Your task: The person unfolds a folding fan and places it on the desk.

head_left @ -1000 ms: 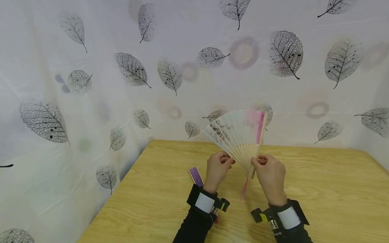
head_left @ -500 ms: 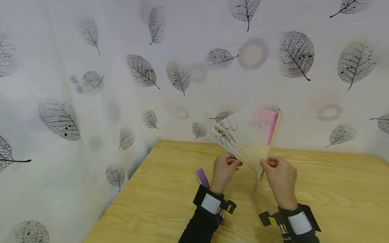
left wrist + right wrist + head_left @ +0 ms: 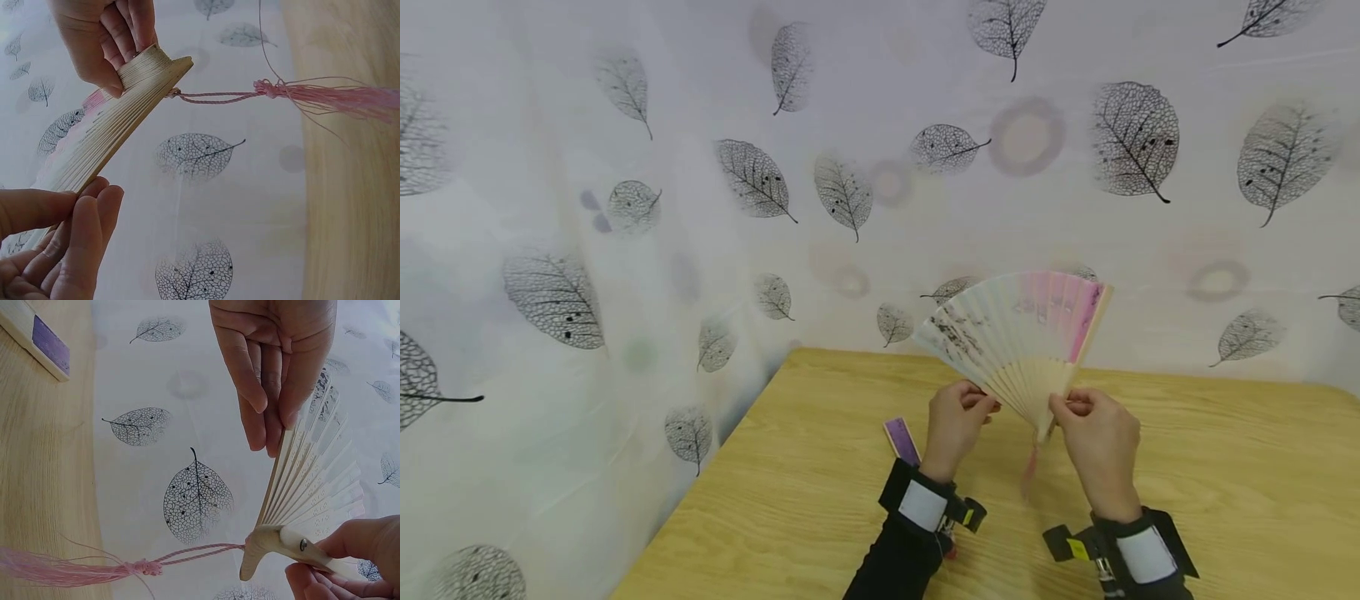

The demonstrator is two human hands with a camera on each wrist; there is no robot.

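While hands (image 3: 953,432) hold a fan (image 3: 1011,337), wood-grain table (image 3: 805,483), leaf-print backdrop (image 3: 865,75).

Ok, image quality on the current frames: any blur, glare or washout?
Head: tassel looks soft and faint against the table; no harsh glare. Left wrist: ribs of the fan fairly sharp, leaf end paler. Right wrist: backdrop brightest toward the upper right, small glint on the rivet.

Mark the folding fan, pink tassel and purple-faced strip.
Folding fan (image 3: 1018,337): head view, on the spread leaf.
Pink tassel (image 3: 337,100): left wrist view, on its strands.
Purple-faced strip (image 3: 902,441): head view, on the purple face.
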